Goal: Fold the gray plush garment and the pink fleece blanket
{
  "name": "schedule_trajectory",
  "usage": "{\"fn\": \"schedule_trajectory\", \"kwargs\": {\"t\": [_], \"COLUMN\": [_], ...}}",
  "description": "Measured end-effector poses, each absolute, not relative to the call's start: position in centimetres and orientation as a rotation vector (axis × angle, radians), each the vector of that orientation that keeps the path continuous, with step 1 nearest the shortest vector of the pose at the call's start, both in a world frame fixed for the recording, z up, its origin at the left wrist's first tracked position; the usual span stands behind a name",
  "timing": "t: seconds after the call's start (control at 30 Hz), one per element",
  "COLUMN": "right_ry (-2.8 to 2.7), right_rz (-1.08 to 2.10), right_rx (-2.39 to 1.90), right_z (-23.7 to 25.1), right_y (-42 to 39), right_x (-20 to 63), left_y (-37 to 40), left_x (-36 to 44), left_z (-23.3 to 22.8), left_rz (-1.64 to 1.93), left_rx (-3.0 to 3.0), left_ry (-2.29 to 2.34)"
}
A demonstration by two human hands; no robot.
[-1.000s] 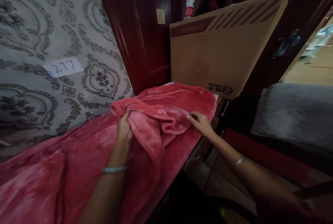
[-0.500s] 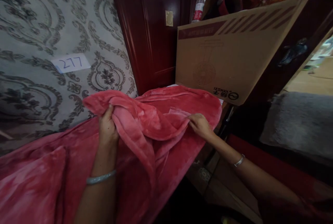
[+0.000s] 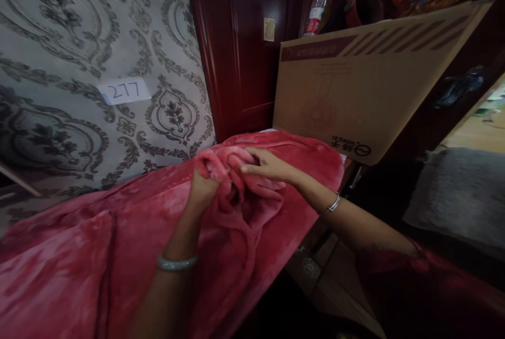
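A: What do we have in hand?

B: Red fleece blanket (image 3: 130, 255). It's spread over the surface in front of us, running from lower left up to the cardboard box (image 3: 366, 86). One bunched fold is lifted near its far end, and both hands are on that bunch.

A: Left hand?

B: Left hand (image 3: 202, 192) is under the bunch, fingers closed around a clump of fabric. Silver bangle (image 3: 177, 263) on that wrist.

A: Right?

B: Right hand (image 3: 268, 166) lies on top of the same bunch, just beside the left. Fingers curled over the fold and pinching it, thumb side toward us. Thin bracelet (image 3: 334, 202) on that wrist, red sleeve further back on the arm.

A: So our hands are together?

B: Nearly touching, only the gathered cloth between them.

A: Surroundings?

B: Patterned grey wallpaper (image 3: 79, 65) on the left with a paper label (image 3: 123, 91) reading 277. Dark red wooden door frame (image 3: 229, 50) behind the blanket. The box leans just beyond the blanket's far edge, printed side facing us, logo upside down. Plastic bottle (image 3: 317, 7) with a red cap behind the box's top edge. Grey cushion (image 3: 461, 192) off to the right, well apart from the blanket.
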State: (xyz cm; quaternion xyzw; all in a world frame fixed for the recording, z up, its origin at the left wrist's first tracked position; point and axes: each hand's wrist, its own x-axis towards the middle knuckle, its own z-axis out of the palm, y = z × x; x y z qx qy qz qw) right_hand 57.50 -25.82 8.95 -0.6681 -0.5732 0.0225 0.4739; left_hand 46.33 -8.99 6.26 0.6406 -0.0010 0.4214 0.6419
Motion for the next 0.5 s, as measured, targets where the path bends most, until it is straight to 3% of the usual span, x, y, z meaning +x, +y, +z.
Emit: {"fn": "schedule_trajectory", "kwargs": {"t": [0.1,0.2,0.33,0.5], "right_ry": [-1.357,-1.230,-1.041,-0.739], "right_rz": [0.378,0.509,0.294,0.016], "right_rx": [-1.644,-1.745,-1.723,-1.383], "right_z": [6.2,3.2,1.3,4.9], "right_y": [-27.6,-29.2,-30.9,-35.0], "right_x": [59.6,61.2,61.7,60.4], "left_y": [-7.8,-7.9,-8.9,-9.2], "left_x": [45.7,45.2,45.7,48.0], "left_z": [7.9,10.0,13.2,17.0], "left_rz": [1.016,0.988,0.954,1.012], "left_rx": [1.521,1.538,1.539,1.495], "left_ry": [0.024,0.114,0.071,-0.159]}}
